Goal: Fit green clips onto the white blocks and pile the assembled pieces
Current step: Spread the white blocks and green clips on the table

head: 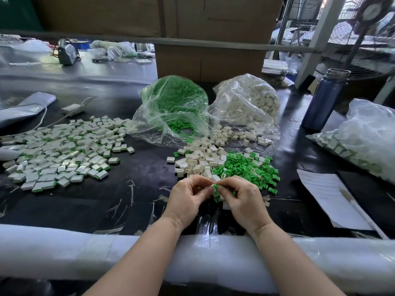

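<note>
My left hand [188,197] and my right hand [241,199] meet over the black table, fingers curled. Between their fingertips sits a white block [210,187] with a green clip [216,187] against it. My left hand pinches the block, my right hand pinches the clip and holds more green clips in its palm. Just beyond lie loose white blocks [201,161] and loose green clips [248,167]. A wide spread of assembled pieces [62,150] covers the table's left.
An open bag of green clips [177,103] and an open bag of white blocks [248,103] stand behind. A blue bottle [322,101], a filled bag [367,135] and paper with a pen [333,199] are at right. Foam padding [85,253] lines the near edge.
</note>
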Action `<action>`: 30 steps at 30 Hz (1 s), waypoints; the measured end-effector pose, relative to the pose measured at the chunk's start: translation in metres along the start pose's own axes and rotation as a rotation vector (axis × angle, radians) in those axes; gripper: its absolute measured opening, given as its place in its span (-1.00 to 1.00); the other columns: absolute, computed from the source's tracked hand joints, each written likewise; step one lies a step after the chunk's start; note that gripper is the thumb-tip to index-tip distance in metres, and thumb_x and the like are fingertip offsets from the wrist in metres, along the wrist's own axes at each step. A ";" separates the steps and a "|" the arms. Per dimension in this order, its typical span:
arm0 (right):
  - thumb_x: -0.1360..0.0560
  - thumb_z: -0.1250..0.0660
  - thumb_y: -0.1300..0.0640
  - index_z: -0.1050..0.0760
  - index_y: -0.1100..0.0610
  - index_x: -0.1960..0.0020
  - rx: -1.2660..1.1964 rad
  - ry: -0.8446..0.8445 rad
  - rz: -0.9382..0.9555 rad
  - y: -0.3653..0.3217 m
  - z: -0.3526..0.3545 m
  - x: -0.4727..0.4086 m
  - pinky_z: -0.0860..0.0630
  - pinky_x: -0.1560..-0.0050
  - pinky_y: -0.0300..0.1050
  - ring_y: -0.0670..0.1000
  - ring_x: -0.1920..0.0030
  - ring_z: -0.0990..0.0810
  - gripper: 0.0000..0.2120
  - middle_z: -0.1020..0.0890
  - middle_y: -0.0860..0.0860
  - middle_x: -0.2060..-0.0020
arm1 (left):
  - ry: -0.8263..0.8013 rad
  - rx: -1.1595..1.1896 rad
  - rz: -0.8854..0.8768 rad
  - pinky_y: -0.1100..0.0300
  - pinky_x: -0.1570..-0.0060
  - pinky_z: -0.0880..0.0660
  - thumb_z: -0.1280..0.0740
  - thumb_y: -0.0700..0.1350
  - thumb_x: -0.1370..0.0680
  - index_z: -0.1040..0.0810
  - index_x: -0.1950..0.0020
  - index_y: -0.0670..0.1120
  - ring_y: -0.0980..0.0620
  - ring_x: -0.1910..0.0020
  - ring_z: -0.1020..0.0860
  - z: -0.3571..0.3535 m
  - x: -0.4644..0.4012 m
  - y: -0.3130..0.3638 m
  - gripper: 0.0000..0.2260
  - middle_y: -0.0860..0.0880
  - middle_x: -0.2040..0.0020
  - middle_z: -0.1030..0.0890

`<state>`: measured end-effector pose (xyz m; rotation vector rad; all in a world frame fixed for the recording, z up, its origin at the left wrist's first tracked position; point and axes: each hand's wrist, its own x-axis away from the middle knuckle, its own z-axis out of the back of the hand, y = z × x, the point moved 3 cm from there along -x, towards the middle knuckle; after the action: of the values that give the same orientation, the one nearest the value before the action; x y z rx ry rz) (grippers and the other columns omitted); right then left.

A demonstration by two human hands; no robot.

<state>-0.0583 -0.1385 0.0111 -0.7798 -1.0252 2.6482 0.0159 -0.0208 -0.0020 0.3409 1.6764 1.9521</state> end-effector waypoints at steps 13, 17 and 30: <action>-0.44 -0.38 0.35 -0.61 0.15 0.13 -0.301 -0.026 -0.143 0.001 0.000 0.000 -0.54 0.09 -0.28 -0.13 0.22 -0.59 -0.88 -0.64 -0.05 0.27 | -0.035 0.120 0.048 0.34 0.23 -0.53 -0.37 -0.32 -0.46 -0.60 0.13 -0.10 0.19 0.29 -0.60 -0.001 0.000 -0.001 -0.87 -0.02 0.25 -0.62; -0.43 -0.38 0.35 -0.59 0.14 0.17 -0.340 -0.023 -0.156 0.002 0.000 0.000 -0.54 0.10 -0.29 -0.14 0.23 -0.59 -0.86 -0.63 -0.05 0.29 | -0.035 0.119 0.056 0.32 0.21 -0.55 -0.37 -0.33 -0.46 -0.61 0.10 -0.12 0.16 0.27 -0.60 -0.001 0.001 -0.001 -0.87 -0.04 0.22 -0.63; -0.43 -0.37 0.37 -0.55 0.07 0.18 -0.385 -0.030 -0.180 0.002 -0.001 0.001 -0.55 0.15 -0.18 -0.06 0.27 -0.57 -0.79 -0.61 0.03 0.32 | -0.019 0.054 0.026 0.36 0.21 -0.51 -0.35 -0.35 -0.47 -0.63 0.06 -0.19 0.17 0.29 -0.56 -0.002 0.001 0.003 -0.88 -0.05 0.19 -0.58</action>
<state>-0.0585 -0.1395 0.0087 -0.6788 -1.5615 2.3478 0.0130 -0.0220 0.0000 0.4017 1.7235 1.9185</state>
